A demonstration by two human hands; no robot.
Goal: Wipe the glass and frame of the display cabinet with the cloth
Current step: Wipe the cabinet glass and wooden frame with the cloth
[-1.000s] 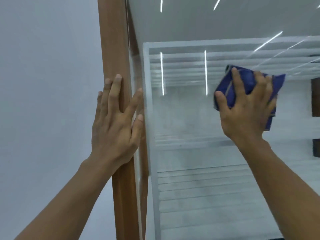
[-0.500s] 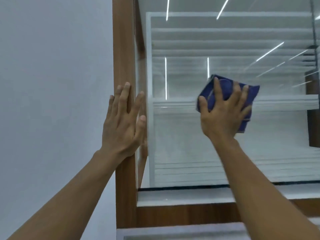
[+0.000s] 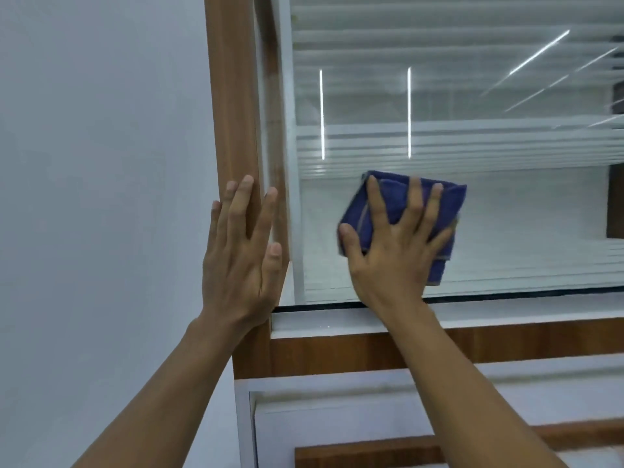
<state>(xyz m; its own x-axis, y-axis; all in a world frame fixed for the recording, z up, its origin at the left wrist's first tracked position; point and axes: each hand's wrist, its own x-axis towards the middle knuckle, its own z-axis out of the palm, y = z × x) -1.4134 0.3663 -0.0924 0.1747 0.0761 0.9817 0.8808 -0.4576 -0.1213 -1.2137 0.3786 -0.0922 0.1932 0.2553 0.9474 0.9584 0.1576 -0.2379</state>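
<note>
The display cabinet has a brown wooden frame (image 3: 233,96) with a vertical post on the left and a large glass pane (image 3: 472,106) to its right. A folded blue cloth (image 3: 445,211) lies flat against the lower part of the glass. My right hand (image 3: 391,251) presses on the cloth with fingers spread and straight, covering most of it. My left hand (image 3: 243,258) rests flat on the wooden post, fingers straight and pointing up, thumb at the glass edge.
A plain grey wall (image 3: 101,163) fills the left side. Below the glass run a white sill (image 3: 506,315) and a brown wooden rail (image 3: 506,342); under them sits a white-framed panel (image 3: 304,434). Light strips reflect in the glass.
My right hand has slid the cloth down and to the left across the glass, close to the bottom edge. The view tilted down, showing the lower rail. My left hand stays on the post.
</note>
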